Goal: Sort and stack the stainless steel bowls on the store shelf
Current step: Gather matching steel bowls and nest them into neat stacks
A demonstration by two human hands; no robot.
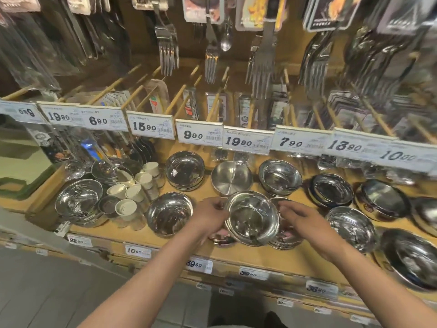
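At the shelf [236, 256] front, your 2 hands, left hand [210, 215] & right hand [299, 215], pinch the rim of 1 shiny round steel bowl [251, 217] above a low stack [287, 240], fingers curled; approx. midway I'd say, w/ several mirror-smooth bowls unsorted either side.

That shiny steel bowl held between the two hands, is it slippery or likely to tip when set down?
The shiny round steel bowl looks polished and mirror-smooth, so probably slippery; the left hand grips its rim. It seems rigid and likely light. It is tilted above a stack of steel bowls, so it might rock before nesting.
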